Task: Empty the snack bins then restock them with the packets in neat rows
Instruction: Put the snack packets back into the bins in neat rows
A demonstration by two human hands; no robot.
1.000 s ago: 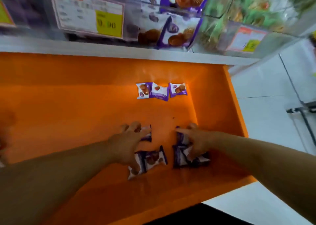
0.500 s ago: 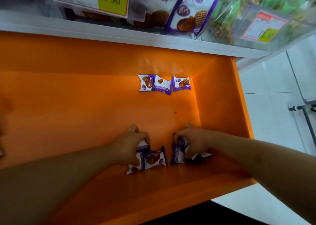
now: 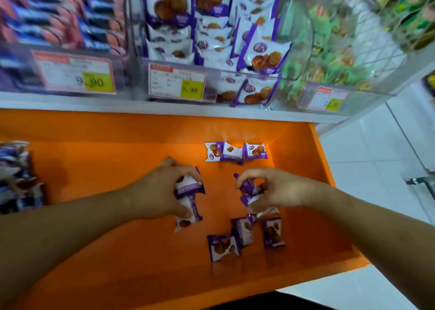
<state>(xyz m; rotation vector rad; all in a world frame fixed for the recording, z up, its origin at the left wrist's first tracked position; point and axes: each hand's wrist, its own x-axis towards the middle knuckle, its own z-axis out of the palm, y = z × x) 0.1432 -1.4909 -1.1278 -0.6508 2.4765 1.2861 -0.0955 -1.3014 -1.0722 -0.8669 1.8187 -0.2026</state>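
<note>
Small purple-and-white biscuit packets lie on an orange shelf (image 3: 98, 251). My left hand (image 3: 160, 192) grips a bunch of packets (image 3: 188, 192) lifted off the shelf. My right hand (image 3: 275, 189) grips another bunch of packets (image 3: 250, 189) beside it. Three loose packets (image 3: 244, 238) lie on the shelf below my right hand. A row of three packets (image 3: 235, 153) sits at the back of the shelf. Above, a clear bin (image 3: 211, 50) holds several of the same packets.
A pile of dark packets (image 3: 16, 177) sits at the shelf's left edge. Clear bins with other snacks stand left (image 3: 58, 22) and right (image 3: 353, 39) of the biscuit bin, with price tags (image 3: 177, 82) in front. White floor tiles (image 3: 376, 156) lie to the right.
Both hands closed round packets near the front of the shelf and lifted them toward the back. Some packets stayed or dropped on the shelf. The camera tilted up toward the bins.
</note>
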